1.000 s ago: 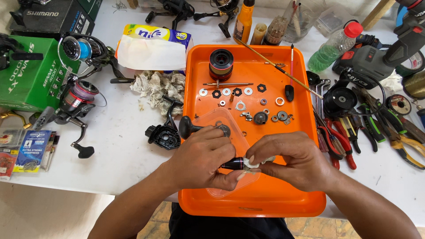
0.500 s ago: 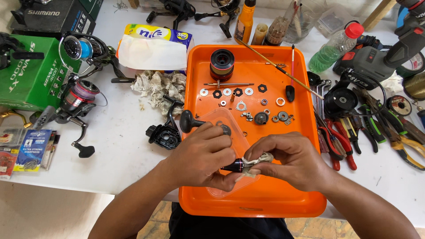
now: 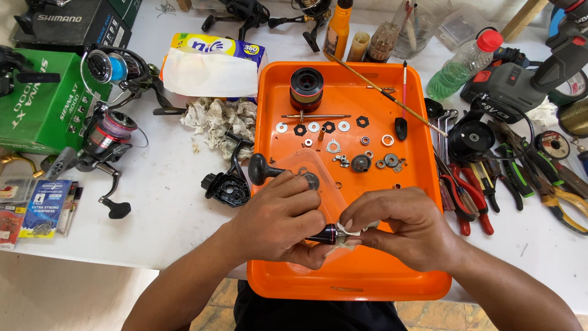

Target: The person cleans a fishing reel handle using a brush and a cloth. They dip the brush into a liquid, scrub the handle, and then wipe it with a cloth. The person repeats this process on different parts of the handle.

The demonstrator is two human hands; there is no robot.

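The left hand grips a small dark cylindrical part, its long axis lying left-right, exposed end pointing right into a tissue scrap pinched by the right hand.

Two bare hands show, the left hand and the right hand. Both arms are bare too, with no sleeves down to the wrists. There are no rings, no watch and no gloves. The fingernails are short. Low down, dark clothing covers the body.

Small black cyl. part, red band, horizontal, white rag at tip
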